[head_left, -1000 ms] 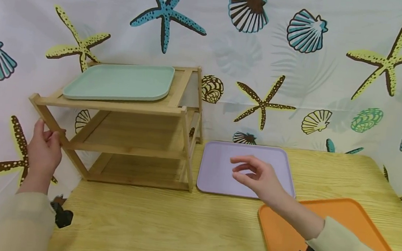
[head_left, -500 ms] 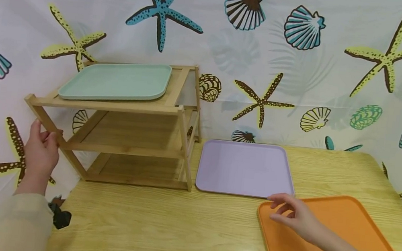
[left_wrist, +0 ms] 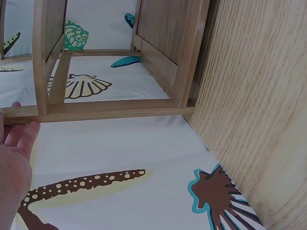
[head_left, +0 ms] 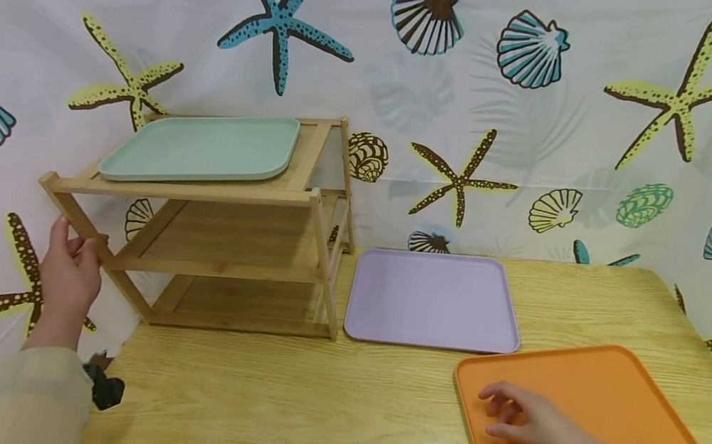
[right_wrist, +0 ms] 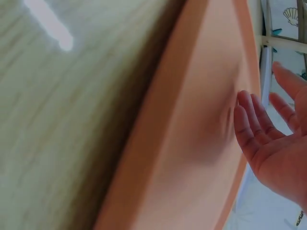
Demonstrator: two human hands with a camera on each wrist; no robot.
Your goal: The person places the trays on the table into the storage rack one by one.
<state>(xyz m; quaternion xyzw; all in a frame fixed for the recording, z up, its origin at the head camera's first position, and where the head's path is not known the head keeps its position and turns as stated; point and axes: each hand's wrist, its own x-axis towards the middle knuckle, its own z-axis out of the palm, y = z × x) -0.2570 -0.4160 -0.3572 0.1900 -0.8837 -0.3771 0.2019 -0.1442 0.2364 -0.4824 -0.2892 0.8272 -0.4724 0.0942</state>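
Note:
At the left, my left hand (head_left: pixel 70 277) grips the slanted front post of a three-tier bamboo shelf rack (head_left: pixel 216 268). In the left wrist view, the fingers (left_wrist: pixel 21 136) curl around that wooden post. A mint-green tray (head_left: pixel 202 148) lies on the rack's top tier, and the two lower tiers hold nothing. My right hand (head_left: pixel 532 423) hovers over the left part of an orange tray (head_left: pixel 614 411), its fingers loosely bent and holding nothing. The right wrist view shows the fingers (right_wrist: pixel 244 132) apart, with their shadow on the tray.
A lavender tray (head_left: pixel 432 301) lies flat on the wood-grain table (head_left: pixel 287 401) just right of the rack, against the back. The orange tray's far left corner comes close to it. A shell-and-starfish cloth (head_left: pixel 552 126) hangs behind and at both sides.
My right hand has moved right and towards me, from over the lavender tray to over the orange one. The left hand keeps its hold on the post. The view has shifted slightly.

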